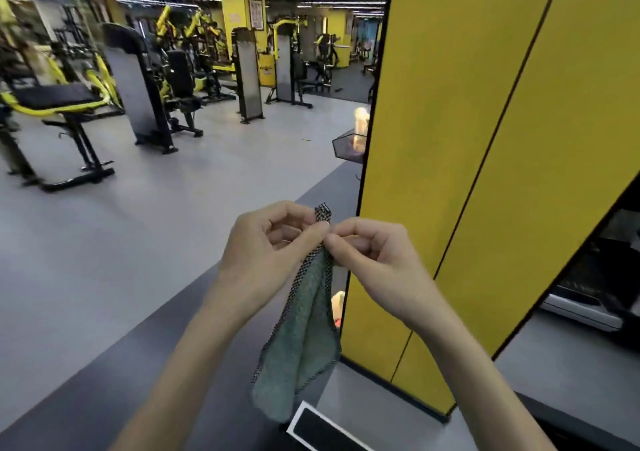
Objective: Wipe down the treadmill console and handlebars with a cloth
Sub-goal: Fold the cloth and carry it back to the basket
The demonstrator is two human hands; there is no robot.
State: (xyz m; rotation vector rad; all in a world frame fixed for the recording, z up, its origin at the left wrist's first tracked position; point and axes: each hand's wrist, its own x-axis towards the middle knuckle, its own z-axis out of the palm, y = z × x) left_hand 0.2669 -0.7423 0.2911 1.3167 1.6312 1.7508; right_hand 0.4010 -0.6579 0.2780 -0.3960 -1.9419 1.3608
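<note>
Your left hand (266, 243) and right hand (377, 256) both pinch top edge of cloth (304, 340), fingertips nearly touching at frame centre. Cloth hangs straight down toward 6 o'clock, green terry, checkered trim. Yellow pillar (485, 173) at 3 o'clock; weight machines (145, 83) at 10 o'clock, well apart.

I can read no words, numbers or brand names from where I stand. The framed notice (255, 14) on the far yellow pillar (239, 2) and the small pinkish sign (235, 18) just beside it are too blurred and too small to make out. The dark marking on the yellow board (267, 73) at the foot of that pillar shows only as a smudge.
</note>
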